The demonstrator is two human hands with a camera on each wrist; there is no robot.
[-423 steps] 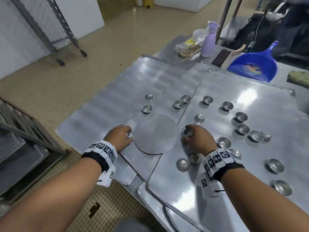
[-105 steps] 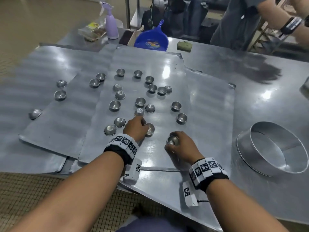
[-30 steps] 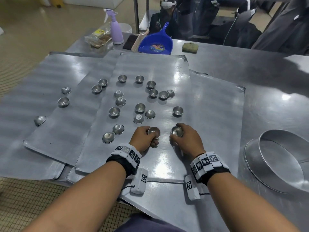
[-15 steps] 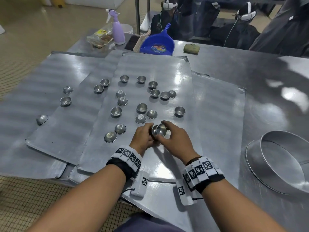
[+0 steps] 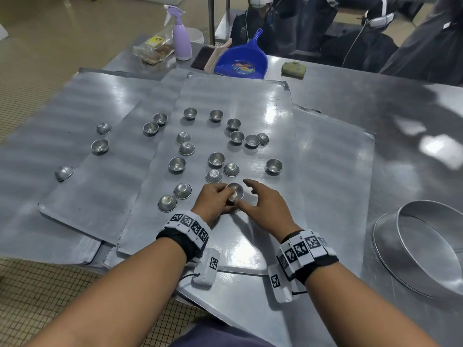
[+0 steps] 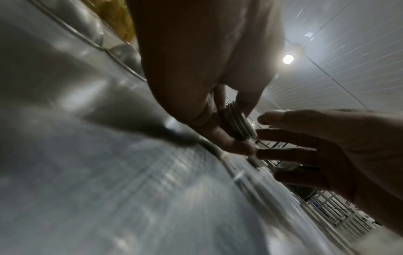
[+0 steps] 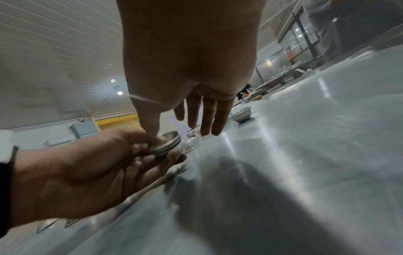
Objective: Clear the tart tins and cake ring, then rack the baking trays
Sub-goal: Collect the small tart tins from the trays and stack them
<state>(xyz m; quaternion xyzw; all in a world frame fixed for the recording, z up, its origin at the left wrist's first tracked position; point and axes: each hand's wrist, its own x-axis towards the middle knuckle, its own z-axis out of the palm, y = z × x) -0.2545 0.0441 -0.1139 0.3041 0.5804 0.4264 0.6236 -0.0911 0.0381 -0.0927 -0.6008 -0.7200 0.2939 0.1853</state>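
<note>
Tins scattered across the overlapping baking trays (image 5: 250,96), most lying up and left of both hands; nearest loose pair (image 5: 175,199) sits just left of the left hand (image 5: 213,201), which I judge the closer hand for them; left hand curls thumb and fingers round a small nested stack of tart tins (image 5: 235,192), rims ribbed one inside another in the wrist views (image 7: 166,145), stack tipped on its side, mouth toward the right; right hand (image 5: 263,209) just beside it, fingers straight and spread, holding nothing, fingertips (image 7: 216,131) pointing away over the tray toward a lone tin (image 5: 274,166) ahead-right; cake ring (image 5: 421,246) well apart at far right on the table.
</note>
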